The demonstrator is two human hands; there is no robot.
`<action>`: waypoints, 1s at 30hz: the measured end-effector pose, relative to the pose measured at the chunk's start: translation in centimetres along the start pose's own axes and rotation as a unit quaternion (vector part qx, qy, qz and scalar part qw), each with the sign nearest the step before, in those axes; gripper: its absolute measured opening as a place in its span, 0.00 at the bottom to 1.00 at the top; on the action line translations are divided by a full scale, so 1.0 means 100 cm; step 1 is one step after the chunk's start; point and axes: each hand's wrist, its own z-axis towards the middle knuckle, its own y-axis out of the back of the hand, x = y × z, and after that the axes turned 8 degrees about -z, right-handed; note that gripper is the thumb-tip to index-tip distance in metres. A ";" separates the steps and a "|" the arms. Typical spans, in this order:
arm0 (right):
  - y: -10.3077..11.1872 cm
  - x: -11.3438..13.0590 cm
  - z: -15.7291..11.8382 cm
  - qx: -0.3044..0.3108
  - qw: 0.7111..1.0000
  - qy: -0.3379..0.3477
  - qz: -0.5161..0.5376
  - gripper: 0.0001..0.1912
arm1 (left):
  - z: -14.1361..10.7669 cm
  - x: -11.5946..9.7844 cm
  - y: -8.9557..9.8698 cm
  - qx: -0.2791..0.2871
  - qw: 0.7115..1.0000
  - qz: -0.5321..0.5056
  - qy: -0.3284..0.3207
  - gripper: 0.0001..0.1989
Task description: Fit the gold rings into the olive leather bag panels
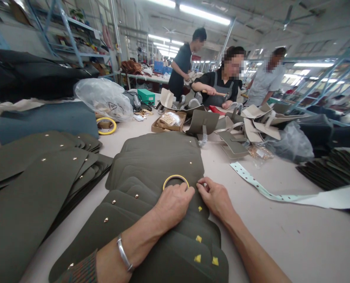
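A stack of overlapping dark olive leather pieces [151, 157] lies in front of me, with metal studs along its left side and small yellow tape bits [198, 238] near its right edge. My left hand [175, 202], a silver bangle on its wrist, is closed around a roll of yellow tape [175, 177] over the middle of the stack. Just to its right, my right hand [214, 194] has thumb and index finger pinched at the stack's edge. Whatever is between those fingertips is too small to make out.
More studded leather pieces [33, 173] are piled at left. Another yellow tape roll [107, 125], a plastic bag [104, 98] and a cardboard box [169, 121] stand behind. A pale perforated strip [260, 188] crosses the right side. Across the table, a co-worker holds a hammer [214, 93] among flap pieces.
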 end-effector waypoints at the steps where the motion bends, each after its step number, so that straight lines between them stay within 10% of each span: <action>1: 0.000 0.000 0.001 -0.003 1.000 0.004 -0.002 0.10 | 0.000 0.000 0.000 0.001 1.000 -0.001 0.001 0.08; 22: 0.024 0.006 -0.017 0.217 0.973 0.060 0.043 0.07 | 0.001 0.017 0.014 -0.085 0.992 -0.093 -0.001 0.08; 30: 0.020 -0.001 -0.018 0.002 0.974 0.063 0.216 0.12 | 0.000 0.016 0.008 -0.144 0.972 -0.173 -0.069 0.22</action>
